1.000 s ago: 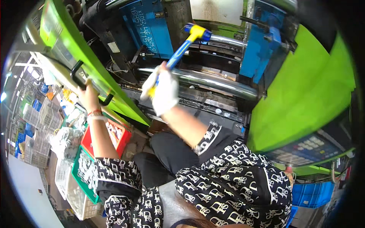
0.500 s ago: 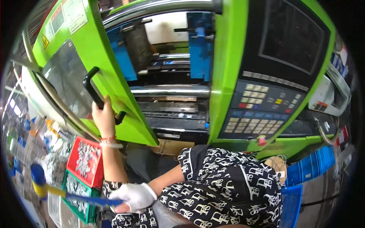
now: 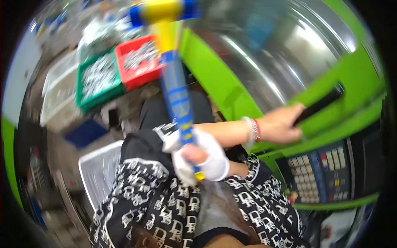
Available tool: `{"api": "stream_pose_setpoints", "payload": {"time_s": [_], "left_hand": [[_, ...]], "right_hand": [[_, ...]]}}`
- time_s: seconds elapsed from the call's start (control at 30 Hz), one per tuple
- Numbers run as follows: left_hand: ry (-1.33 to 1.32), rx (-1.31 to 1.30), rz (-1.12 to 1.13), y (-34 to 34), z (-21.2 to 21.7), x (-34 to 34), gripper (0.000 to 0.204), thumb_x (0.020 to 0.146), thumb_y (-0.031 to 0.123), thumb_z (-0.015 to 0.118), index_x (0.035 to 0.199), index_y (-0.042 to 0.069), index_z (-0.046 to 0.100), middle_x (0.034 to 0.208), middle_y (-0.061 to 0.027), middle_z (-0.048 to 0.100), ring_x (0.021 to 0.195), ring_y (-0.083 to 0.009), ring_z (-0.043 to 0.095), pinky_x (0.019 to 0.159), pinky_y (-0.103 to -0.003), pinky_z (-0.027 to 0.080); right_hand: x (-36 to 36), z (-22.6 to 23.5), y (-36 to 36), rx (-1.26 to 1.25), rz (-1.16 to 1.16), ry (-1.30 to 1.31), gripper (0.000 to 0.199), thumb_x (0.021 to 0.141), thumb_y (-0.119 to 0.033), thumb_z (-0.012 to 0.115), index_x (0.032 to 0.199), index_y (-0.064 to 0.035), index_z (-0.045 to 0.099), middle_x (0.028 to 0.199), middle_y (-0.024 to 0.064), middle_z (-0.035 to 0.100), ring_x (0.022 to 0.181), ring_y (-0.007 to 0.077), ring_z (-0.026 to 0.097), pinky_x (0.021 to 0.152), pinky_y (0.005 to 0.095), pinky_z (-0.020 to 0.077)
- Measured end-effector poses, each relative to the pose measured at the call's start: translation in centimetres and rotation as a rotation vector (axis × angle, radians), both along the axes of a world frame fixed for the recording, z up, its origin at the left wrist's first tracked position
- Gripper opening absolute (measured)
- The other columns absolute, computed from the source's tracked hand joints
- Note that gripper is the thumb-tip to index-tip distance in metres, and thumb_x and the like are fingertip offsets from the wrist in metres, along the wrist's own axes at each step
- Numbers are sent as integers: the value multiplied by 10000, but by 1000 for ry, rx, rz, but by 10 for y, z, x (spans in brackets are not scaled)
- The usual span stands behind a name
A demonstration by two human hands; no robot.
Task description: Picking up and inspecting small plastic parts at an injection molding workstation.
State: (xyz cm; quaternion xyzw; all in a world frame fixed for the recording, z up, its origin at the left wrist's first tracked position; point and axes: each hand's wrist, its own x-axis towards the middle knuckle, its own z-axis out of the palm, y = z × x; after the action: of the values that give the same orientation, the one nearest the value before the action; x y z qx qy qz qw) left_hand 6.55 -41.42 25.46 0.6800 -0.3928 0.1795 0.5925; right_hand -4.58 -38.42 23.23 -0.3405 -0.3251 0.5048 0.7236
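Note:
My right hand (image 3: 203,160), in a white glove, grips the blue shaft of a mallet (image 3: 177,93) whose yellow and blue head (image 3: 163,10) sits at the top of the blurred picture. My left hand (image 3: 281,124), bare with bracelets at the wrist, is closed on the black handle (image 3: 319,105) of the green machine door (image 3: 231,84). The two forearms cross in front of my patterned black and white clothing.
A red crate (image 3: 138,60) and a green crate (image 3: 97,78) with pale small parts stand on the floor, with white crates (image 3: 60,84) beside them. A white basket (image 3: 101,169) is near my side. The machine's keypad panel (image 3: 320,175) is at the right.
The view has swung sharply and blurred. The mallet went from low at my left to upright in front of me. My left hand stays on the black door handle.

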Motion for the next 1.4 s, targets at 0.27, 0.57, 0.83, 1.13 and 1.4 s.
{"api": "stream_pose_setpoints", "payload": {"time_s": [0.27,0.57,0.83,1.13,1.4], "left_hand": [[-38,327,755,131,-146,-10,355,724,151,622,1057,49,551,1077,-144,554,1035,-292,516,839,-379,422],[678,371,956,225,-250,-67,306,771,89,492,1062,-5,482,808,-250,594,743,-403,587,689,-477,460],[913,829,615,260,-254,-79,186,752,112,547,880,-20,523,820,-245,580,792,-391,576,695,-463,465],[675,812,748,361,-182,29,197,843,145,520,1000,30,547,873,-185,595,812,-352,577,708,-396,467],[676,826,414,342,-188,-5,293,778,110,599,1056,38,536,937,-174,594,840,-347,580,708,-396,477]], "right_hand": [[84,-37,102,-306,-220,221,152,871,-179,504,970,-64,493,569,7,461,422,128,466,364,276,387],[185,-123,263,-427,182,556,211,895,-248,462,862,-41,485,608,20,458,508,142,454,439,262,368],[186,-100,226,-483,-136,-634,417,884,-426,430,915,-34,568,687,120,610,645,266,617,543,339,492],[313,-295,28,-1118,-935,-128,288,867,-161,476,1140,-66,480,775,95,584,562,189,572,476,321,480],[375,-463,-116,-2015,-989,-861,407,829,-287,416,1108,-21,548,1043,207,600,943,361,588,823,429,458]]}}
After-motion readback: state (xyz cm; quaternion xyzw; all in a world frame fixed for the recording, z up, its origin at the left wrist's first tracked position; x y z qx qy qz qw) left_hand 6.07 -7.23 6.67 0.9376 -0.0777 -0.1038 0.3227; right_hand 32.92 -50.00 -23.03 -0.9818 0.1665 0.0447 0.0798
